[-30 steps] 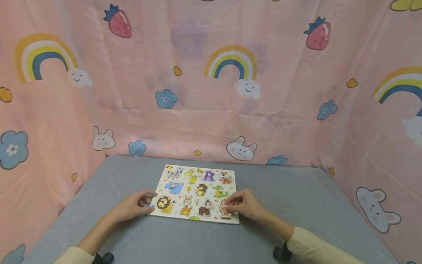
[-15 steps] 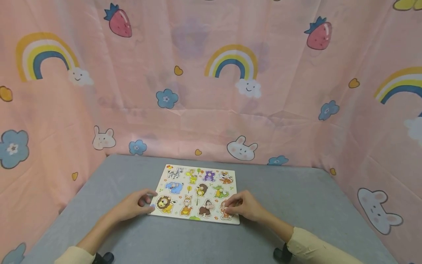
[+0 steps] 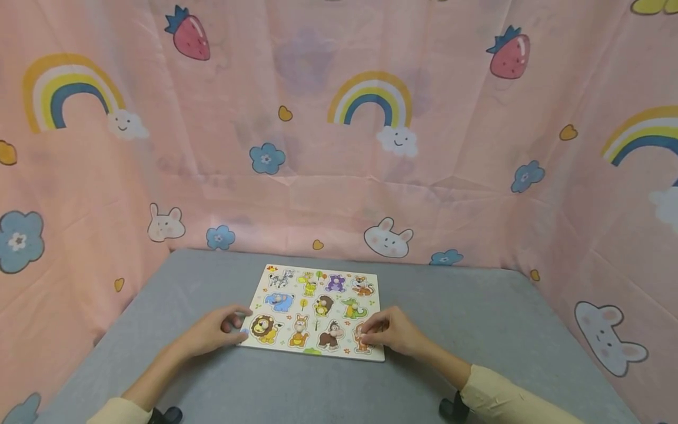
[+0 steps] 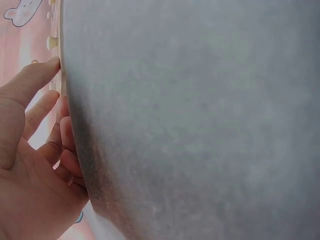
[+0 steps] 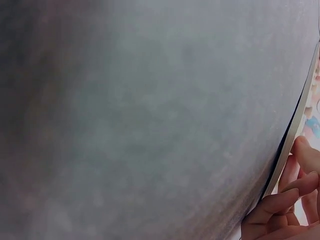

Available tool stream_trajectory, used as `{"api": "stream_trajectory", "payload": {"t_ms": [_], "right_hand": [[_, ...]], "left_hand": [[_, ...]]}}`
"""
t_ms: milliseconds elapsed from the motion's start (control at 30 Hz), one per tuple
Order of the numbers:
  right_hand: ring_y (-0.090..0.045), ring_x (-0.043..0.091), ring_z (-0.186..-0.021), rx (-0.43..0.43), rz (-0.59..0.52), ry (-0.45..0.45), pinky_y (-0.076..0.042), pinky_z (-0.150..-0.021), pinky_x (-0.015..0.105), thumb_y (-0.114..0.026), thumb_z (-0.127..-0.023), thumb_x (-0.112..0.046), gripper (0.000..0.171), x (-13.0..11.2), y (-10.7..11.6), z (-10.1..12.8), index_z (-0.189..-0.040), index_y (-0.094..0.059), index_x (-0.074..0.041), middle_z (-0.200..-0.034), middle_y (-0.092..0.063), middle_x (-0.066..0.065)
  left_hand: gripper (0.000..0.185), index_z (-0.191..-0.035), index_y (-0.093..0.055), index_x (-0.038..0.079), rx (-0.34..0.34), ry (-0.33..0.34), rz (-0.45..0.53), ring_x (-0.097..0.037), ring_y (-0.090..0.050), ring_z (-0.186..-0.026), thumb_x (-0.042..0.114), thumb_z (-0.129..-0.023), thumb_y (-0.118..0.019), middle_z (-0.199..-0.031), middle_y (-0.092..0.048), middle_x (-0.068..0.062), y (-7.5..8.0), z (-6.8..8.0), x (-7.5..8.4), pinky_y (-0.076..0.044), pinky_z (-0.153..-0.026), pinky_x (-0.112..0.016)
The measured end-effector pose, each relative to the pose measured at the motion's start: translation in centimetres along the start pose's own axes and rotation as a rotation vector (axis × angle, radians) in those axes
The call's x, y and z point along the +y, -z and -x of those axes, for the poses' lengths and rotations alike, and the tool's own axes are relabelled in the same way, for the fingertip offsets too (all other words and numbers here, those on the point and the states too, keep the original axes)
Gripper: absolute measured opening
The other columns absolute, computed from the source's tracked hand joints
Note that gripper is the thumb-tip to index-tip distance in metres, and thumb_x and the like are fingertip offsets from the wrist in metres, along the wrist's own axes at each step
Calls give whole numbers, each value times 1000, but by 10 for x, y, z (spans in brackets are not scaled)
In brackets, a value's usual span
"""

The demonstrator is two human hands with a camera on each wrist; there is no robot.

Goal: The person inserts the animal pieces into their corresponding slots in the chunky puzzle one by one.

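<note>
A wooden animal puzzle board lies flat on the grey table, with several animal pieces seated in it. My left hand rests on the table at the board's left edge, beside the lion piece. In the left wrist view the thumb tip touches the board's edge and the other fingers are loosely curled. My right hand sits at the board's near right corner and pinches the orange animal piece there. The right wrist view shows only its fingertips by the board's edge.
Pink curtains printed with rainbows, strawberries and rabbits close in the table at the back and on both sides. Grey table surface stretches around the board. Dark wrist-camera mounts show at my cream sleeves near the front edge.
The orange piece under my right fingers has shifted slightly and now lies flat in its corner slot. My left hand has stayed at the board's left edge.
</note>
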State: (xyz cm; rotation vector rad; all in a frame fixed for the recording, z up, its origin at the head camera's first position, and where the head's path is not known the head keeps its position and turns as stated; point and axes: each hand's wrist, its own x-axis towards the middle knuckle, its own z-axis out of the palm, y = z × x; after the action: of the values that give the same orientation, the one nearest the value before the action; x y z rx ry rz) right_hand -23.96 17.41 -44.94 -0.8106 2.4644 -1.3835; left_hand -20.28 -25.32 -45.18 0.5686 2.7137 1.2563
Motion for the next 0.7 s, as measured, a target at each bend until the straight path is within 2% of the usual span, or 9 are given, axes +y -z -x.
{"api": "stream_trajectory", "payload": {"t_ms": [400,533,700], "right_hand": [[-49,12,-66,-22,98,-2,-38,-58,24,-84,-84,-9,7,-1,1,-4,-86,-79,-5,-84,-69,-4],[-53,13,-69,-42,74,10,-41,-60,24,-84,-84,-8,7,0,2,-4,-87,-78,-5,-83,-70,-2],[-55,15,-70,-61,6,88,-43,-60,24,-81,-86,-5,11,5,16,-1,-95,-77,-1,-84,-69,4]], "left_hand": [[45,-126,-63,0,17,-4,-13,-15,-49,-75,14,-87,-81,-90,-55,-2,1,1,1,-40,-68,-30],[45,-127,-63,0,10,-8,-12,-14,-49,-75,15,-88,-81,-90,-55,-1,1,2,1,-41,-68,-30],[44,-126,-63,0,18,-38,-1,-12,-50,-72,15,-89,-80,-91,-56,-1,4,4,1,-42,-66,-29]]}}
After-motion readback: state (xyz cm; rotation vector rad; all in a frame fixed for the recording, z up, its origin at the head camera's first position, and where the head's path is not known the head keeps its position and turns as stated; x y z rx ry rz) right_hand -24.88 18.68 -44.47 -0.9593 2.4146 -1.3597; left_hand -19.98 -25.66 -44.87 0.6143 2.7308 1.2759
